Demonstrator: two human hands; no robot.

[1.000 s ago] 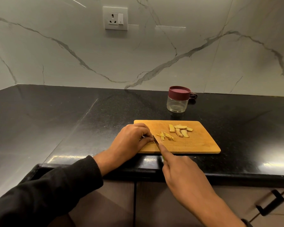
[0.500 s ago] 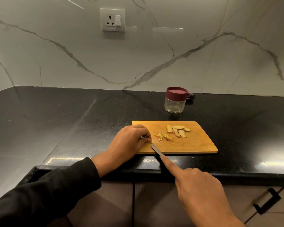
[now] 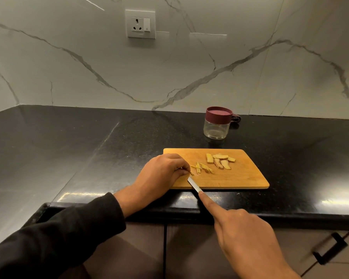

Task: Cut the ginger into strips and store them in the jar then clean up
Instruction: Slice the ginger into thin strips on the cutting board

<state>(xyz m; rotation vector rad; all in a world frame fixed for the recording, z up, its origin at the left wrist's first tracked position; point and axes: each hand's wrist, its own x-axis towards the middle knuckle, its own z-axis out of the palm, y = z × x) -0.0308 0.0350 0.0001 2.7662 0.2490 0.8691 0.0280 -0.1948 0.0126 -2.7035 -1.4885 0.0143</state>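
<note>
The marble wall (image 3: 189,73) stood behind everything, pale with grey veins, and a white socket (image 3: 140,24) was fixed on it in the upper part. Below the wall lay the black bench (image 3: 69,150), shiny, and under its front edge were brown cabinet doors with a black handle (image 3: 328,249) at the right.

On the bench, near its front edge, lay the wooden cutting board (image 3: 240,178). The left hand (image 3: 161,172), coming out of a black sleeve (image 3: 54,238), rested on the left end of the board. Its fingers were curled and pressed down on a small piece of ginger, which was mostly hidden under them. The right hand (image 3: 244,236) was in front of the bench and held a knife (image 3: 193,184). Its forefinger lay straight along the back of the blade, and the other fingers were curled around the handle, which could not be seen. The blade pointed to the left hand, with its tip on the board just beside the left fingertips.

A jar (image 3: 217,123) of clear glass with a dark red lid stood behind the board, apart from it. On the back part of the board lay some ginger slices (image 3: 220,161), close together. Between them and the left hand lay a small heap of thin ginger strips (image 3: 201,168).
</note>
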